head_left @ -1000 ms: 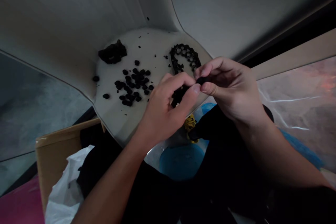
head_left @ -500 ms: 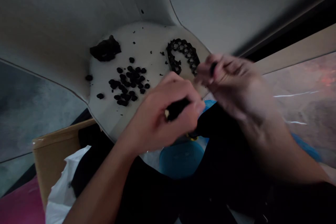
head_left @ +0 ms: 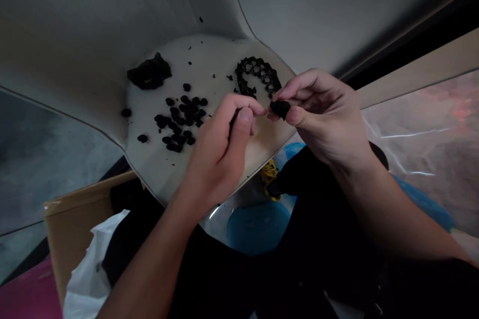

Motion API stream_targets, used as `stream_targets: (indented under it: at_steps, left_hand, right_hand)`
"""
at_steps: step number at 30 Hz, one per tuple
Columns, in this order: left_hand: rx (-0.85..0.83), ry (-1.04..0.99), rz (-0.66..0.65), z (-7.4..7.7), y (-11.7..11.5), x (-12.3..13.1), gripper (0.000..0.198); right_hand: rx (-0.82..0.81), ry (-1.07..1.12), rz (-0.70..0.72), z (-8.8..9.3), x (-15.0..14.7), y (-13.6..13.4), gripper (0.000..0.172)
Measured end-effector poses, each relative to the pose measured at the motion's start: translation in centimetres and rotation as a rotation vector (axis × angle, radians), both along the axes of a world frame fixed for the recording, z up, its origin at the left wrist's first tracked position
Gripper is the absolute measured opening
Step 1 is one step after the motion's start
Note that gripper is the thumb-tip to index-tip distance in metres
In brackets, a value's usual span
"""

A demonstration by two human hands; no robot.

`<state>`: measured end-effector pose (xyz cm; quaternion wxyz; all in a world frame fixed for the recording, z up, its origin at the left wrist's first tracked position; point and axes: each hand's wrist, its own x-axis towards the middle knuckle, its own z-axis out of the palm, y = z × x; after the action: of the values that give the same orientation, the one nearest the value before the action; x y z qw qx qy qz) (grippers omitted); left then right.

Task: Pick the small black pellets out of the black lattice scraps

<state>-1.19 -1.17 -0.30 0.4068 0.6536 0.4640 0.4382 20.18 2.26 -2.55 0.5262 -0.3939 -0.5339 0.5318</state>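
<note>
Head view: hands (head_left: 219, 154) (head_left: 325, 119) meet at a small black piece (head_left: 280, 108).

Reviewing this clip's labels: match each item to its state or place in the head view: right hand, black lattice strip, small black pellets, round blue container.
Items:
1. right hand
2. black lattice strip
3. small black pellets
4. round blue container

States or places:
A. in a loose cluster on the pale curved surface
B. below that surface's front edge
C. pinching a black lump between thumb and fingers
D. curved in an arc on that surface, just beyond the fingertips

Pairs: 1-C, 2-D, 3-A, 4-B
</note>
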Motion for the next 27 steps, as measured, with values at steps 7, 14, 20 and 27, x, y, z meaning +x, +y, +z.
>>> stream_targets:
  at_steps: [7,14,20,27]
  left_hand:
    - [0.038,0.085,0.063,0.4,0.0,0.3,0.008]
    - [0.016,0.127,0.121,0.7,0.1,0.4,0.004]
    - [0.079,0.244,0.129,0.4,0.0,-0.1,0.010]
    - [0.193,0.354,0.195,0.5,0.0,-0.2,0.008]
  right_hand:
    - [0.092,-0.072,-0.002,1.0,-0.4,0.1,0.043]
    - [0.126,-0.068,0.028,1.1,-0.2,-0.2,0.028]
    - [0.139,-0.141,-0.016,1.3,-0.2,-0.6,0.028]
    - [0.201,-0.210,0.020,1.1,-0.1,-0.7,0.026]
